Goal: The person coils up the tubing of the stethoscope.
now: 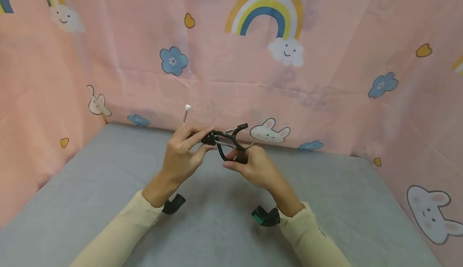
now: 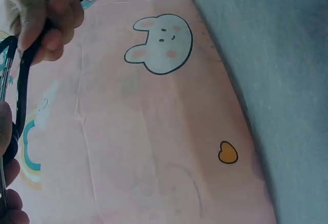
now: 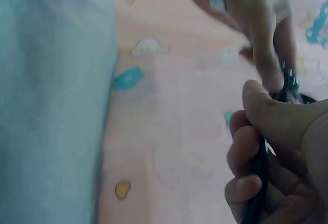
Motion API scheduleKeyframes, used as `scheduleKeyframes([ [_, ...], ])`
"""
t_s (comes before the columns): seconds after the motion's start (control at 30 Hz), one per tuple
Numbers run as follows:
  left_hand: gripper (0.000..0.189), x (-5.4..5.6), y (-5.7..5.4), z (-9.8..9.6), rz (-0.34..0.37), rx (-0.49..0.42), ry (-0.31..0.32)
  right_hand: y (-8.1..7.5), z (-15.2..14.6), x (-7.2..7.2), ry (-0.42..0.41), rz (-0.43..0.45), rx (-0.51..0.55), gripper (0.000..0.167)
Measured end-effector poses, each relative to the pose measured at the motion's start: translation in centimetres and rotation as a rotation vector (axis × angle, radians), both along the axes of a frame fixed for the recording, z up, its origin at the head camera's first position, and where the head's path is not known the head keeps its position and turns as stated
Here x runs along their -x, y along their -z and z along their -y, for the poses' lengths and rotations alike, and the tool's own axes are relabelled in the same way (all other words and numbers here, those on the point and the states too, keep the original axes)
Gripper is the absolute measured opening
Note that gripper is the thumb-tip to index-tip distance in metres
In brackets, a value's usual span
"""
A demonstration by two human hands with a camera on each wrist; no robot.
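Note:
Both hands hold a black forked frame with thin metal rods point(image 1: 231, 135), raised above the table in the head view; its exact kind cannot be told. My left hand point(image 1: 182, 150) pinches the dark hub at its left end between thumb and fingers. A metal rod with a white tip point(image 1: 187, 107) sticks up behind this hand. Beneath the fork, my right hand point(image 1: 255, 166) grips the curved black part point(image 1: 221, 153). In the right wrist view, its fingers point(image 3: 243, 147) wrap a black bar point(image 3: 261, 167). The left wrist view shows the frame's bar point(image 2: 22, 93) running between the hands.
A grey cloth-covered table point(image 1: 209, 226) lies under the forearms. Pink curtain walls point(image 1: 217, 78) with cartoon prints enclose its back and sides. Black wrist mounts point(image 1: 174, 204) hang beneath both cream sleeves point(image 1: 123, 226).

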State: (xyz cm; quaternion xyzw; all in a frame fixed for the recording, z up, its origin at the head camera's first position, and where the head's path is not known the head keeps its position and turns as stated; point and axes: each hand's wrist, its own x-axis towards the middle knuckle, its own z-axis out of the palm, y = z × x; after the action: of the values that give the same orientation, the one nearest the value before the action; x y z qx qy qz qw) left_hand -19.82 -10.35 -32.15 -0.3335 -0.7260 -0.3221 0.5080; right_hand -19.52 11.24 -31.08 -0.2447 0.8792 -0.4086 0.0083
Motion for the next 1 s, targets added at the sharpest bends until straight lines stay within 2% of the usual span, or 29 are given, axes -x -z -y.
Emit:
scheduleKeyframes([
  [0.27, 0.041, -0.1, 0.0, 0.2, 0.017, -0.021, -0.103, 0.0, 1.2, -1.4, 0.015, -0.031, 0.063, 0.017],
  [0.47, 0.039, 0.4, 0.5, 0.3, -0.002, 0.006, -0.169, -0.5, 1.7, -2.5, 0.068, -0.192, 0.067, 0.012],
  [0.67, 0.039, 0.1, 0.7, -0.2, -0.013, 0.082, -0.242, -0.8, 2.0, -3.2, 0.073, -0.259, 0.012, 0.009],
  [0.83, 0.044, -0.6, 0.9, -1.0, -0.061, 0.178, -0.321, -0.7, 2.0, -3.2, 0.088, -0.255, 0.064, 0.005],
  [0.9, 0.045, -0.8, 1.0, -1.4, -0.07, 0.222, -0.326, -0.7, 1.9, -3.0, 0.102, -0.276, 0.107, 0.005],
  [1.0, 0.046, -1.1, 1.0, -1.8, -0.069, 0.268, -0.292, -0.7, 1.7, -2.8, 0.126, -0.335, 0.159, 0.006],
])
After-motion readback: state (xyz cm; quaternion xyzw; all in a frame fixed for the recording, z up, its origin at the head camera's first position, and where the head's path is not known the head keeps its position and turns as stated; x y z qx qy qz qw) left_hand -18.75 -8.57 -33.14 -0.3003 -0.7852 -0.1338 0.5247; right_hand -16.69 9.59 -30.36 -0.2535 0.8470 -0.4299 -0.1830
